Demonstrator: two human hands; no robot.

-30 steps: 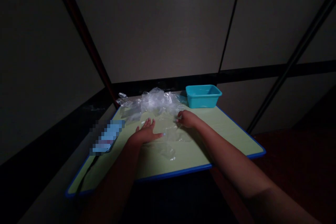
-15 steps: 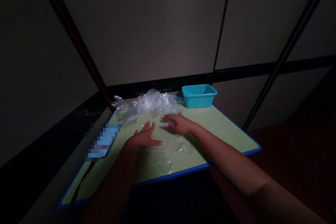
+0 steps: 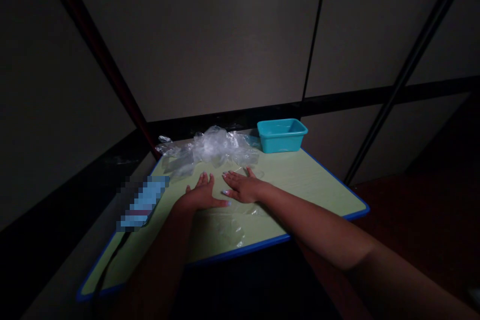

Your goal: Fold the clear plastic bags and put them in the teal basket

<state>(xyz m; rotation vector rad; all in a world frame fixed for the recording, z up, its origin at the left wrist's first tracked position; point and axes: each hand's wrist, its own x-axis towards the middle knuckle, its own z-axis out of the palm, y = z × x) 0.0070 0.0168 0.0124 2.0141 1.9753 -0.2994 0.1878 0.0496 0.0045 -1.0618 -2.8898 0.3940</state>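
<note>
We have the fingers of our left hand spread wide, palm down, the thumb stretched out to the right. The fingers of our right hand are wide too, laid out flat and pointing left and far, with the little one standing off from the rest. We grip nothing in either hand. The two hands are close together but apart, over a thin clear plastic sheet spread near the middle of the counter; it shows best on the near side of our hands, where it is creased and shiny. We cannot make out its full outline.

Beyond our fingers, a crumpled heap of clear plastic lies along the far left part of the counter, which is pale green with a blue rim. Just right of the heap, at the far edge, we see a turquoise tub, upright. At the left edge lies a flat blue thing, too blurred to name, with a dark cord on its near side. Behind everything stands a panelled wall.
</note>
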